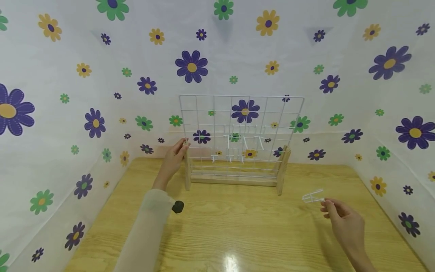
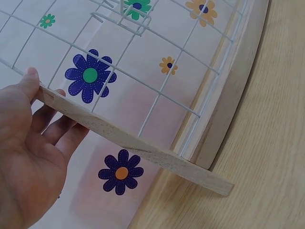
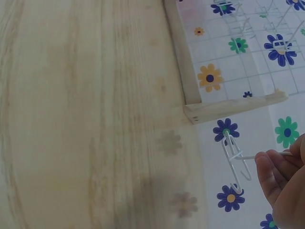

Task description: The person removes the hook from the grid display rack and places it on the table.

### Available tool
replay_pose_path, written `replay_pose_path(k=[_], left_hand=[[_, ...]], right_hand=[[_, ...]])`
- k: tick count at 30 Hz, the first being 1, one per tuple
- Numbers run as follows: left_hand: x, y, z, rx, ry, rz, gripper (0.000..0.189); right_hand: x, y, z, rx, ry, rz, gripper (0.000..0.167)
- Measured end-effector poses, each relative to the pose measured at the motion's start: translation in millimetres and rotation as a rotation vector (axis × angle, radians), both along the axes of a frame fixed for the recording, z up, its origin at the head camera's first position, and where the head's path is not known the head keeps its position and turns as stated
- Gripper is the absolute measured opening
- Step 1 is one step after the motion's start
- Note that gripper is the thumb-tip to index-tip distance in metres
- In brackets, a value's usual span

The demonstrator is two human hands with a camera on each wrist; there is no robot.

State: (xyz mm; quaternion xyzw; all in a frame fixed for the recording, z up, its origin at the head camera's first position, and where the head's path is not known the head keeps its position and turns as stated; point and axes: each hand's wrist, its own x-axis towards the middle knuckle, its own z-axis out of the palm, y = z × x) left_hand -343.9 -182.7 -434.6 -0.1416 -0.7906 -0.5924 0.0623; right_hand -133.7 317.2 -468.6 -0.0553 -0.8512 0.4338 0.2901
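Note:
A white wire grid panel stands upright in a wooden base on the table. Several white wire hooks hang from its middle rows. My left hand grips the top of the left wooden upright, thumb in front and fingers curled behind, beside the grid's edge. To the right of the stand, my right hand pinches the stem of a loose white wire hook between thumb and fingers. That hook is held over the table, its double-pronged frame pointing left.
The light wood table meets flower-printed sheeting at the back and both sides. The right wooden upright stands between the grid and my right hand. A dark, roundish object sits at my left cuff.

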Motion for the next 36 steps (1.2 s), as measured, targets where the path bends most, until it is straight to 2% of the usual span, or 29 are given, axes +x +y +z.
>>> replay_pose_path(k=[15, 22, 31, 36], left_hand=[[0.3, 3.2, 1.1, 0.001, -0.02, 0.005, 0.053], [3.2, 3.6, 4.3, 0.016, -0.042, 0.006, 0.054], [2.4, 3.6, 3.2, 0.019, -0.012, -0.004, 0.053], [2.0, 3.4, 2.1, 0.021, -0.012, 0.0, 0.053]], right_hand=[[-3.6, 5, -21.8, 0.065, -0.062, 0.043, 0.022], [-4.3, 6, -26.3, 0.044, -0.106, 0.052, 0.024], [-3.0, 7, -28.3, 0.069, -0.131, 0.049, 0.024], [0.8, 9, -25.8, 0.106, -0.186, 0.045, 0.027]])
